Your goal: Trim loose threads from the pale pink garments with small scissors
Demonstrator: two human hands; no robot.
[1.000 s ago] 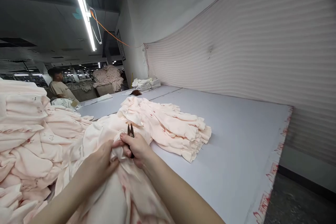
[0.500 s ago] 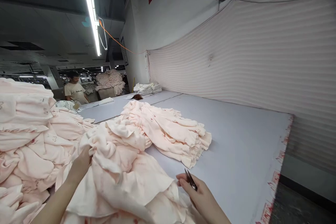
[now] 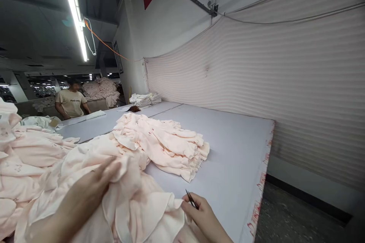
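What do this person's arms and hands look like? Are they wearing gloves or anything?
No gloves! The left hand and right hand are both bare, with thumbs and fingers uncovered. No sleeves show on the bits of left forearm and right forearm we see. I spot no watch or bracelet, but the left hand is too blurry to check for rings.

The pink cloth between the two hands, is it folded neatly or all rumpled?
Rumpled: the pink cloth bunches in loose, uneven folds between the left hand and the right hand.
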